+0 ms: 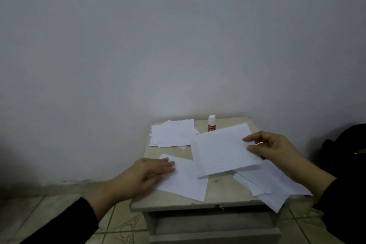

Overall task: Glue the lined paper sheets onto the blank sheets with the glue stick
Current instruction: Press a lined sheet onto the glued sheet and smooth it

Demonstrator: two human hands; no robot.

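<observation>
A lined paper sheet [221, 151] is held just right of the frame's centre by the right hand [275, 149], thumb and fingers pinched closed on its right edge, so that most of the sheet hangs unsupported above the small table [198, 203]. The left hand [147, 172] is laid flat and open, gripping nothing, on the left part of a blank sheet [188, 182] in the lower middle of the frame. The glue stick [211, 123] is seen standing upright at the table's far edge, just behind the raised sheet, and appears to be capped. A loose pile of white sheets [171, 133] lies to its left, and more sheets [273, 188] overhang the table's right front corner.

Whether glue has been spread on either sheet cannot be told. If the lined sheet is lowered from one edge only, it may sag, touch down skewed and crease. The glue stick could be toppled by the sheet's far corner. The overhanging sheets could be swept to the floor by the right forearm.
</observation>
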